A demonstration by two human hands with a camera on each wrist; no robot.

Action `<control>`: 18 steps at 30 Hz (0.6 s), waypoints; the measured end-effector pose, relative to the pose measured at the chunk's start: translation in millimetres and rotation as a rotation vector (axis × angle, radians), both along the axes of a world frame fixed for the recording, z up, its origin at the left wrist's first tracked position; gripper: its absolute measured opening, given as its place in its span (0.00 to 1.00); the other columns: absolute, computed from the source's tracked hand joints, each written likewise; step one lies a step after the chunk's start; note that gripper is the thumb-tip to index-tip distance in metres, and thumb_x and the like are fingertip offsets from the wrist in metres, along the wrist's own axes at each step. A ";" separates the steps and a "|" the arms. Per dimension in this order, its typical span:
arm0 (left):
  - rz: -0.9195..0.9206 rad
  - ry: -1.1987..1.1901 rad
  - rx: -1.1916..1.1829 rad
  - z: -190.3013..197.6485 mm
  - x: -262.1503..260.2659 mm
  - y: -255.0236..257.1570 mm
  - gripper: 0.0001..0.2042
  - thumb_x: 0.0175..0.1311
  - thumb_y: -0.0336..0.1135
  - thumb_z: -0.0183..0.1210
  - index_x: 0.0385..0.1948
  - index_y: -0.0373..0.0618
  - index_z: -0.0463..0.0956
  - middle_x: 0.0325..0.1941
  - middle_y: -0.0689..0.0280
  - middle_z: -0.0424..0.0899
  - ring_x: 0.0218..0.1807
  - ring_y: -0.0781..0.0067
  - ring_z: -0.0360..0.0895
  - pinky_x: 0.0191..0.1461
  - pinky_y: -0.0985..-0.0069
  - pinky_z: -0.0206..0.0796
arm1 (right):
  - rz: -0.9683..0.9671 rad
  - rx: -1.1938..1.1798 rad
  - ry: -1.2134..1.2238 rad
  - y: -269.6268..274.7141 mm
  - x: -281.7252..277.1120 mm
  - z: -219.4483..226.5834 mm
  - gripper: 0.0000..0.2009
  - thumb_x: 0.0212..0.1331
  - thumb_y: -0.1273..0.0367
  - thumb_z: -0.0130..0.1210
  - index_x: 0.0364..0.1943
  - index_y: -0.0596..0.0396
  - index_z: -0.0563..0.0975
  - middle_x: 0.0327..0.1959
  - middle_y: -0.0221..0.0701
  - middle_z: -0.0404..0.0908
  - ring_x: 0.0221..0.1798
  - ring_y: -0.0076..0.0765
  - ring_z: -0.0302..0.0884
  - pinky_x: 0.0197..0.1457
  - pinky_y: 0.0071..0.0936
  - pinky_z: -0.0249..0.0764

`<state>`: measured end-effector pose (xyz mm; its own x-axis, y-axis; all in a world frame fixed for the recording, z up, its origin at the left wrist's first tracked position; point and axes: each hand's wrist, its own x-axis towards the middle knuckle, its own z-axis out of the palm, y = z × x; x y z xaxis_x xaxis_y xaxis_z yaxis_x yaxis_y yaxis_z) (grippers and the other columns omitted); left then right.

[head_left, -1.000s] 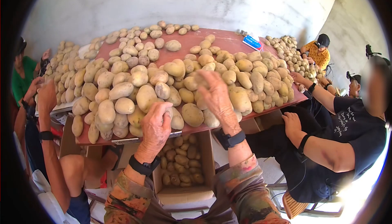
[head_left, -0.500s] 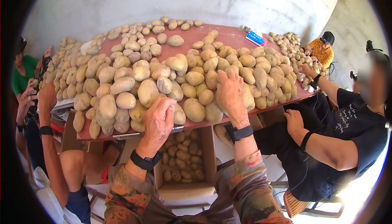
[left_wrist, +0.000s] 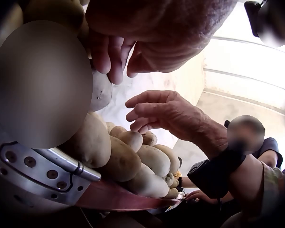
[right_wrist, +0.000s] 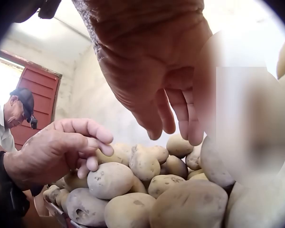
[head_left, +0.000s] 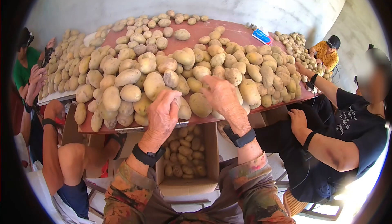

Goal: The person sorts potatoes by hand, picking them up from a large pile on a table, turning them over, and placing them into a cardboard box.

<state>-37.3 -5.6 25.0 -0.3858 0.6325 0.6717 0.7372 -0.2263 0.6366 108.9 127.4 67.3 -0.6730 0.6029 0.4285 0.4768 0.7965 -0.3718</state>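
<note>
Potatoes lie heaped on a red table. The left hand hovers at the heap's front edge; in the right wrist view its fingers are loosely bent beside a pale potato, with nothing seen in them. In the left wrist view its fingertips come near or touch a whitish potato; contact is unclear. The right hand is over the front of the heap, fingers pointing toward the left hand. Its fingers hang relaxed above the potatoes in the right wrist view, holding nothing visible.
Below the table edge stands a cardboard box with potatoes inside. A blue and white packet lies at the back. People sit at both sides, one in black on the right. Metal hardware is on the table's front edge.
The right hand first reached right onto the heap, then drew back left toward the left hand. The left hand stays near the front edge, bent much as before. The head view has shifted slightly.
</note>
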 end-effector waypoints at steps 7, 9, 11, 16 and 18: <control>-0.008 -0.059 0.097 3.6 1.6 -1.0 0.14 0.56 0.15 0.49 0.42 0.38 0.78 0.38 0.55 0.81 0.39 0.56 0.81 0.44 0.69 0.73 | -0.038 -0.019 0.223 9.1 0.7 8.0 0.10 0.57 0.71 0.60 0.43 0.55 0.80 0.33 0.43 0.84 0.38 0.48 0.83 0.43 0.40 0.77; 0.005 -0.105 0.097 3.6 1.1 -1.5 0.15 0.56 0.14 0.48 0.42 0.38 0.78 0.39 0.56 0.81 0.40 0.57 0.81 0.44 0.70 0.72 | -0.017 -0.039 0.227 6.7 -2.3 8.6 0.10 0.58 0.70 0.59 0.42 0.55 0.80 0.35 0.43 0.84 0.39 0.50 0.82 0.42 0.42 0.77; 0.009 -0.189 0.085 0.1 -2.1 -1.0 0.15 0.56 0.14 0.48 0.42 0.38 0.78 0.39 0.56 0.81 0.40 0.59 0.81 0.44 0.72 0.72 | 0.001 -0.093 0.220 -0.3 -6.5 13.0 0.09 0.58 0.69 0.59 0.41 0.54 0.79 0.38 0.43 0.83 0.40 0.55 0.81 0.41 0.46 0.76; -0.011 -0.173 0.069 -3.5 -0.5 -0.2 0.13 0.59 0.15 0.49 0.41 0.38 0.78 0.37 0.57 0.80 0.36 0.63 0.79 0.40 0.73 0.70 | -0.054 -0.049 0.192 4.4 -12.3 7.2 0.10 0.57 0.70 0.60 0.42 0.57 0.81 0.33 0.43 0.85 0.39 0.49 0.84 0.43 0.40 0.78; -0.012 -0.158 0.054 -1.9 1.7 -1.5 0.13 0.59 0.15 0.49 0.41 0.39 0.79 0.36 0.58 0.80 0.34 0.65 0.78 0.39 0.74 0.70 | -0.093 -0.056 0.210 10.3 -5.8 13.0 0.09 0.57 0.69 0.60 0.40 0.56 0.80 0.33 0.43 0.84 0.38 0.51 0.83 0.43 0.42 0.78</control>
